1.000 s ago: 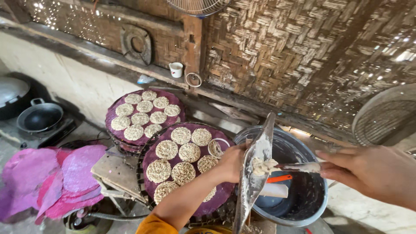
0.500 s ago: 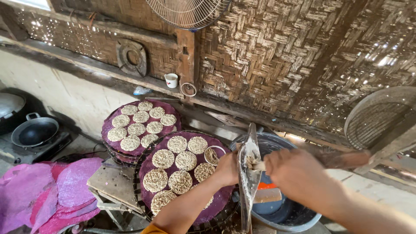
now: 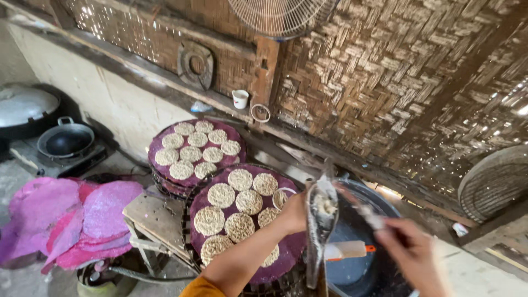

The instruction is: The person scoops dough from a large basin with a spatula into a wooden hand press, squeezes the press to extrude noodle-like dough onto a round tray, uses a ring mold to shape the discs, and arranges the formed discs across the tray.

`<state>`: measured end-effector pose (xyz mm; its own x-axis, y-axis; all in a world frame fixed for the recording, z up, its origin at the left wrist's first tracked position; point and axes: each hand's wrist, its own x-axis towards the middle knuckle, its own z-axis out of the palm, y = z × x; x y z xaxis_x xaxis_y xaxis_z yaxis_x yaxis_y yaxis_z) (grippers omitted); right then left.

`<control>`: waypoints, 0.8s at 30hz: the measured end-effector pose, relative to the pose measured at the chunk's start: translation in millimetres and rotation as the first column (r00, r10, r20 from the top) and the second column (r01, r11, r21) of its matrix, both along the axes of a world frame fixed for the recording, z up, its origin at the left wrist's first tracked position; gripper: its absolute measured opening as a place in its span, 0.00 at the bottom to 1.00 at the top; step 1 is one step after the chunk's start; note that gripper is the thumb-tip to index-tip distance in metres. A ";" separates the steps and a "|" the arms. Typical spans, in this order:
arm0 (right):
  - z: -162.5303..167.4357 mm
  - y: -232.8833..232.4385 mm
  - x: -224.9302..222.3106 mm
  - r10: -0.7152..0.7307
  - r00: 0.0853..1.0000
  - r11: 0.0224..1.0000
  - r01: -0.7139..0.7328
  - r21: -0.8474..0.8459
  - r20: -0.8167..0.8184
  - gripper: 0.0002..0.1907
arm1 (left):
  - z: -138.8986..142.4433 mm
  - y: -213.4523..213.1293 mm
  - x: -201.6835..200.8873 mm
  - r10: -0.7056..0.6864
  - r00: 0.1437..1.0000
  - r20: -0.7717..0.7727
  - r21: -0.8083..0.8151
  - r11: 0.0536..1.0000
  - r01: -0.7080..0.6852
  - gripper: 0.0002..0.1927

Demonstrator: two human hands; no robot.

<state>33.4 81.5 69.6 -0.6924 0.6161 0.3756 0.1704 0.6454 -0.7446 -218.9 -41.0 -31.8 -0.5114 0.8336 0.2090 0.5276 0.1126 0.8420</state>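
My left hand (image 3: 294,212) grips a flat metal plate (image 3: 320,220) held on edge, with a clump of pale shredded food on its face. My right hand (image 3: 410,253) is blurred at the lower right and holds a thin utensil (image 3: 369,214) whose tip reaches toward the plate. Both hands are over a dark round basin (image 3: 379,206). Left of the plate a purple-lined round tray (image 3: 286,258) carries several round noodle-like cakes (image 3: 221,194). A second such tray (image 3: 159,144) with several cakes lies behind it.
Pink cloths (image 3: 71,217) are heaped at the left. A black wok (image 3: 66,141) and a lidded pot (image 3: 25,104) stand at far left. A white cup (image 3: 240,98) rests on the ledge under a woven bamboo wall (image 3: 407,82). A fan (image 3: 278,16) hangs above.
The view has tilted and drifted right. My right hand drew back from the plate toward the lower right, with the utensil now angled up at the plate. My left hand keeps the plate on edge.
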 end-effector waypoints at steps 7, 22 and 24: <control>-50.9 -0.3 -13.1 -0.110 0.993 0.987 0.105 0.120 0.037 0.17 | -3.1 -0.2 8.8 -0.048 0.998 -0.051 0.297 0.953 0.061 0.26; -38.7 -43.4 -27.9 -0.066 0.993 0.651 0.115 0.750 -0.095 0.18 | -29.4 4.5 -12.0 -0.077 0.954 0.290 0.074 0.996 0.058 0.23; -36.3 -33.2 -23.1 -0.141 0.985 0.779 0.174 0.603 -0.102 0.13 | -28.9 -1.6 -18.8 -0.164 0.953 0.254 0.267 0.959 0.094 0.22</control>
